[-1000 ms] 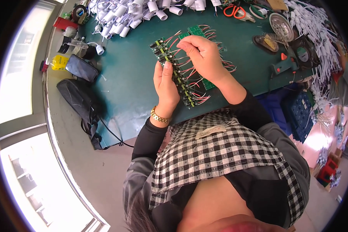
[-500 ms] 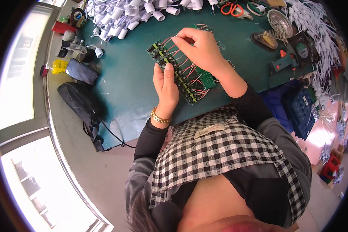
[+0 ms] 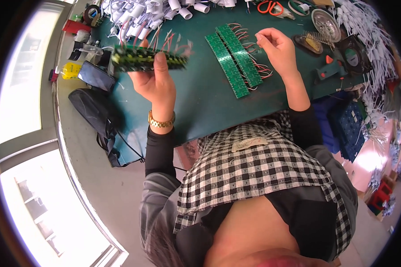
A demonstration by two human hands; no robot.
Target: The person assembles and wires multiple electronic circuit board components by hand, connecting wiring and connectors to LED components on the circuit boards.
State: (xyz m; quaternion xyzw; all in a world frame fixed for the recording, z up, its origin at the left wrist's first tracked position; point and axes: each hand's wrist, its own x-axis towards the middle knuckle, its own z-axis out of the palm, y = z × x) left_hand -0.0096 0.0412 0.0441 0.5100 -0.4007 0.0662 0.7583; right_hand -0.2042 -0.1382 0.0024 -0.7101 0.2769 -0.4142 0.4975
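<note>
While left hand (image 3: 155, 84) clamps fingers on board (image 3: 131, 60), we judge it light, stiff, wires (image 3: 168, 41) fragile; grip long edges. Right hand (image 3: 280, 51), fingers curled; whether together, we cannot tell.

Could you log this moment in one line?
Left hand: holding wired board strip | right hand: near two green boards | table: white tubes piled on far side
</note>
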